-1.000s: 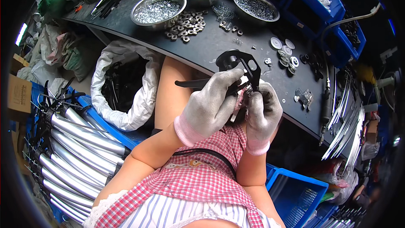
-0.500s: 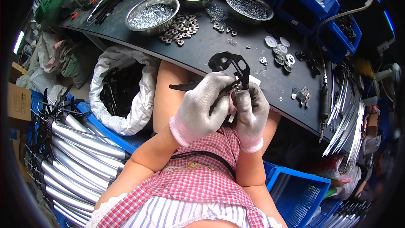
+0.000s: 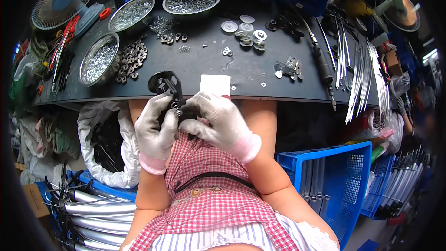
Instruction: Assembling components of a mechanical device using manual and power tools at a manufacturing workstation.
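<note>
My left hand, in a grey-white glove with a pink cuff, is closed around a black bracket-like part with a round disc at its top, held just off the table's front edge. A small shiny coil spring shows at the part's lower end, between my two hands. My right hand, gloved alike, has its fingers curled against the same part's dark lower end; its fingertips are partly hidden. A white pad lies at the table edge beyond my right hand.
On the dark table are metal bowls of small hardware, loose nuts, translucent discs, a black power driver and thin metal rods. Below stand a white sack and a blue crate.
The view has swung to the right, so table things appear farther left. The black part has turned in my hands; its long lever no longer shows, and the coil spring is plainer.
</note>
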`<state>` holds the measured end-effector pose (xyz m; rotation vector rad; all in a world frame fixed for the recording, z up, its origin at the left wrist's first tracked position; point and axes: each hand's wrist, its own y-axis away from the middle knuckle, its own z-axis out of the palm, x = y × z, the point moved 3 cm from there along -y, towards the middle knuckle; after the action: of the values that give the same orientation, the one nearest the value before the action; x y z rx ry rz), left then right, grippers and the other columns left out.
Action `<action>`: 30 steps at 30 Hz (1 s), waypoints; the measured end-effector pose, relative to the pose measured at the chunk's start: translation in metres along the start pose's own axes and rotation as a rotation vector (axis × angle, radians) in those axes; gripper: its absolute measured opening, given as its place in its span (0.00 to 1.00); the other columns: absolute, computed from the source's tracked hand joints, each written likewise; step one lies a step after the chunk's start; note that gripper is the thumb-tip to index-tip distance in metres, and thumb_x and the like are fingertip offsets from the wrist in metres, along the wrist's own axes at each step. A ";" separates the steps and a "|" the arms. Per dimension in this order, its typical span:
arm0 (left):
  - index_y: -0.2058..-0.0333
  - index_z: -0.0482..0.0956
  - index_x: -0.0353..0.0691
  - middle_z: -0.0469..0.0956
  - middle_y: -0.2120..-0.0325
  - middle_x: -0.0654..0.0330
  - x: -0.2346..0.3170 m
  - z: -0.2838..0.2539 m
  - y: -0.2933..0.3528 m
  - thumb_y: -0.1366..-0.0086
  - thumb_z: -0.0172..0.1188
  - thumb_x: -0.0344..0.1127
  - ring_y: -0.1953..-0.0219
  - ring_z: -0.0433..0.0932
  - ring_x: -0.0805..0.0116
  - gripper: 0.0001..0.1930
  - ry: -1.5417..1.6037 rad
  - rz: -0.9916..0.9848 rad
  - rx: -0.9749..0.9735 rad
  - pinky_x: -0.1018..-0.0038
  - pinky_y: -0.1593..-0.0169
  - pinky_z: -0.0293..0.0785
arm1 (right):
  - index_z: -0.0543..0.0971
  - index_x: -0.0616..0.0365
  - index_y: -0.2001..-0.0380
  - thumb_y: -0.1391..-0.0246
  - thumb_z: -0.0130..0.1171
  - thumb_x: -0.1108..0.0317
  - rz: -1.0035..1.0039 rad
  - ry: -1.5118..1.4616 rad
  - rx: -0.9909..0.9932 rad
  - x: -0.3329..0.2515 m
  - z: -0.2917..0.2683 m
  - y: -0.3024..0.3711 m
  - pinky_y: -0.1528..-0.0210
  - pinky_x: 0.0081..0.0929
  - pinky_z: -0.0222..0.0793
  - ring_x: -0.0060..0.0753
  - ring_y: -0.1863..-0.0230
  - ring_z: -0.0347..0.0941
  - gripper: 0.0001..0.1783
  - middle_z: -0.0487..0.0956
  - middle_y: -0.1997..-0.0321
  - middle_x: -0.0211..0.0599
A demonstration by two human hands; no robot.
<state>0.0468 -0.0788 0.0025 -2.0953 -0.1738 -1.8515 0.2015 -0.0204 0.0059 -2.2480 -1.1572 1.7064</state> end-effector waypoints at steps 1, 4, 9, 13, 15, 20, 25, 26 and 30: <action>0.54 0.76 0.28 0.78 0.66 0.59 -0.002 -0.001 -0.001 0.36 0.53 0.25 0.82 0.71 0.82 0.13 -0.006 0.017 0.025 0.85 0.79 0.65 | 0.79 0.59 0.65 0.49 0.66 0.61 0.067 0.138 -0.070 0.006 -0.016 0.000 0.59 0.38 0.72 0.48 0.63 0.77 0.14 0.78 0.67 0.43; 0.52 0.75 0.30 0.79 0.61 0.58 -0.020 -0.020 0.000 0.32 0.50 0.29 0.88 0.68 0.83 0.14 -0.063 -0.007 0.045 0.87 0.87 0.58 | 0.82 0.58 0.65 0.49 0.65 0.63 0.275 0.491 0.259 0.043 -0.092 0.007 0.59 0.35 0.75 0.44 0.63 0.79 0.11 0.81 0.64 0.42; 0.51 0.75 0.30 0.81 0.58 0.56 -0.027 -0.022 -0.010 0.31 0.52 0.30 0.88 0.69 0.83 0.14 0.033 -0.059 0.059 0.87 0.87 0.58 | 0.83 0.52 0.59 0.49 0.67 0.64 0.548 1.065 0.234 0.106 -0.178 0.026 0.56 0.36 0.75 0.44 0.59 0.79 0.13 0.78 0.60 0.40; 0.51 0.76 0.31 0.81 0.61 0.59 -0.029 -0.018 -0.014 0.31 0.52 0.31 0.88 0.69 0.83 0.14 0.049 -0.035 0.046 0.87 0.87 0.58 | 0.83 0.51 0.59 0.51 0.69 0.62 0.517 1.108 0.111 0.118 -0.178 0.020 0.56 0.37 0.75 0.43 0.59 0.79 0.15 0.78 0.60 0.40; 0.51 0.76 0.31 0.80 0.66 0.62 -0.027 -0.016 -0.014 0.31 0.52 0.31 0.88 0.69 0.84 0.13 0.037 -0.053 0.042 0.87 0.87 0.57 | 0.83 0.52 0.61 0.52 0.69 0.62 0.497 1.104 0.148 0.117 -0.179 0.021 0.57 0.37 0.75 0.44 0.60 0.79 0.14 0.78 0.60 0.39; 0.52 0.77 0.32 0.78 0.72 0.64 -0.022 -0.017 -0.011 0.31 0.53 0.33 0.88 0.69 0.85 0.13 0.046 -0.046 0.081 0.87 0.87 0.56 | 0.84 0.50 0.65 0.52 0.69 0.60 0.571 1.077 0.128 0.114 -0.176 0.017 0.54 0.37 0.74 0.40 0.59 0.79 0.11 0.79 0.60 0.36; 0.53 0.76 0.29 0.77 0.70 0.62 -0.021 -0.023 -0.012 0.34 0.56 0.29 0.87 0.70 0.82 0.13 0.084 -0.098 0.056 0.85 0.84 0.60 | 0.84 0.53 0.67 0.50 0.68 0.63 0.579 0.970 0.230 0.115 -0.182 0.020 0.64 0.30 0.73 0.34 0.68 0.79 0.09 0.81 0.66 0.35; 0.53 0.76 0.29 0.77 0.70 0.62 -0.022 -0.025 -0.011 0.34 0.56 0.29 0.87 0.70 0.82 0.13 0.082 -0.100 0.072 0.85 0.84 0.60 | 0.83 0.56 0.67 0.50 0.68 0.66 0.561 0.870 0.283 0.112 -0.177 0.018 0.70 0.25 0.71 0.25 0.74 0.78 0.08 0.82 0.70 0.35; 0.53 0.76 0.28 0.77 0.72 0.63 -0.019 -0.025 -0.009 0.35 0.57 0.29 0.84 0.69 0.83 0.14 0.159 -0.152 0.121 0.84 0.80 0.65 | 0.76 0.62 0.60 0.38 0.58 0.67 0.416 0.013 0.404 0.066 -0.147 0.005 0.70 0.17 0.67 0.18 0.71 0.75 0.09 0.83 0.69 0.36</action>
<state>0.0176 -0.0762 -0.0124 -1.8915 -0.4051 -2.0300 0.3359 0.0690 0.0063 -2.3288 -0.3011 1.8432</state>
